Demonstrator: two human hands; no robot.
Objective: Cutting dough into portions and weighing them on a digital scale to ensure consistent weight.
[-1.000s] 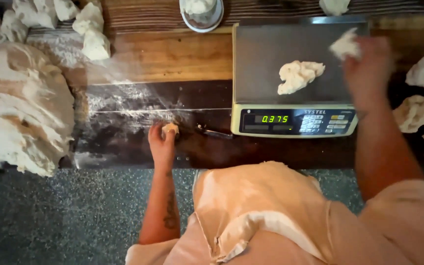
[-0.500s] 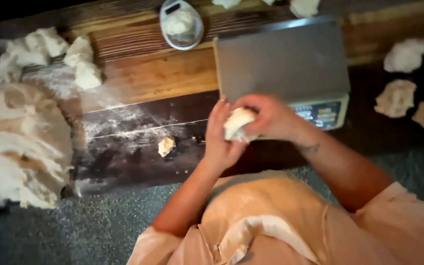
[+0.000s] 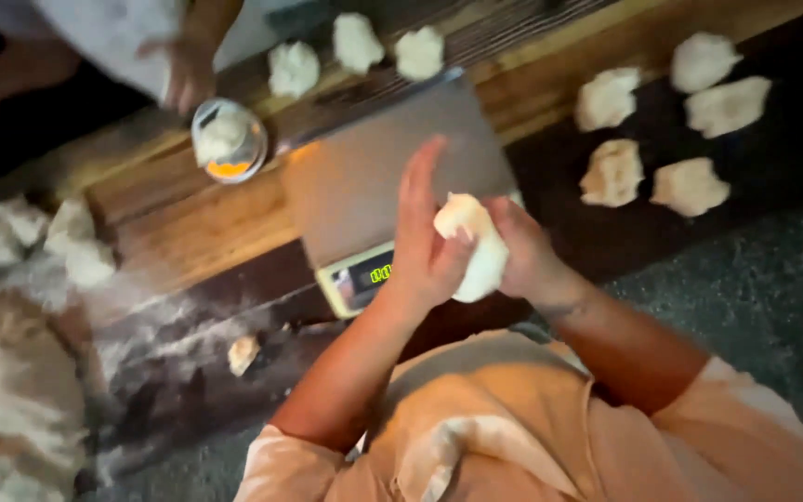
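Hands cupped together, left hand [image 3: 425,246] and right hand [image 3: 522,256] — pressing dough ball [image 3: 471,244]

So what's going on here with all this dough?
A person holds a lump of dough between the left hand and right hand, just above a scale with a bare pan. Portioned pieces lie to the right, and a big mass of dough sits at far left. Another person's hand reaches near a small bowl.

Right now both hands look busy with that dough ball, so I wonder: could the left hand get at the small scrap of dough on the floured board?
Probably yes. The scrap lies in the open with nothing over it, but the left hand must first let go of the dough ball.
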